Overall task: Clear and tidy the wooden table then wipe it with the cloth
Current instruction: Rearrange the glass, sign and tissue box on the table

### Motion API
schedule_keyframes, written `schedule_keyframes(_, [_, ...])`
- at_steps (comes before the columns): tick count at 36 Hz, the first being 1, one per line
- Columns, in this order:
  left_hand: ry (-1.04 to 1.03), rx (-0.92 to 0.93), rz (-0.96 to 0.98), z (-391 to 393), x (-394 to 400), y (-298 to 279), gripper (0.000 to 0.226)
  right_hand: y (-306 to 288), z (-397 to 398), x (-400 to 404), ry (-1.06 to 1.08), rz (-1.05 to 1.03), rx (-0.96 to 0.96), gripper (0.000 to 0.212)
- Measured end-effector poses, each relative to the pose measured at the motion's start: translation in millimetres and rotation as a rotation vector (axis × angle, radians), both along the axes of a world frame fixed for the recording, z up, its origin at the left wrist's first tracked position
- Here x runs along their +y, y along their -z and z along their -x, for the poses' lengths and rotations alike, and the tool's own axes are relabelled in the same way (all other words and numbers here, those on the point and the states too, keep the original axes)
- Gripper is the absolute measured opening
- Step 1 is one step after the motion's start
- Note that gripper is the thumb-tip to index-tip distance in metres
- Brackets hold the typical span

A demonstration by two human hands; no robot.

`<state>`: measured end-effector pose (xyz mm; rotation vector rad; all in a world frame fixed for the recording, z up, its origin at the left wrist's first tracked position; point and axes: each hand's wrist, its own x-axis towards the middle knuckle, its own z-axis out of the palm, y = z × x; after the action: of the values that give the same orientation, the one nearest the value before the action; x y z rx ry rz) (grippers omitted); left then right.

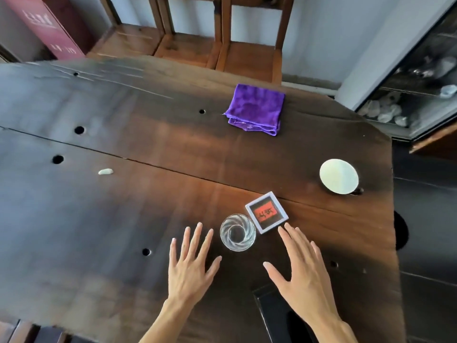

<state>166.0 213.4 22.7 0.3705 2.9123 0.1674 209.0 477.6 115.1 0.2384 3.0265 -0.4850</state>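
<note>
Your left hand point(190, 266) and right hand point(303, 271) hover with fingers spread, flanking the glass point(238, 232) at lower centre of the wooden table point(148, 206). The folded purple cloth point(256, 108) lies upper centre, well apart.

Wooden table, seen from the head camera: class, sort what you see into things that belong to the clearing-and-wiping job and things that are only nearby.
Belong to the job:
wooden table
purple cloth, folded
glass
square box
white round dish
small white scrap
left hand and right hand, both open

Only nearby:
wooden chairs
red box
glass cabinet
</note>
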Motion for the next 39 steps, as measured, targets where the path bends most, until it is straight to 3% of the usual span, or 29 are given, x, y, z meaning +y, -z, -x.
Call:
schedule_keyframes(14, [0.066,0.013,-0.013,22,11,26,0.071,28,6,-12,0.061,0.14,-0.037,0.09])
schedule_keyframes(28, [0.054,0.001,0.009,22,12,29,0.07,38,40,-26,-0.044,0.558,-0.158,0.116])
schedule_keyframes(39, [0.055,0.007,0.036,21,13,32,0.071,64,64,-37,-0.05,0.769,-0.118,0.098])
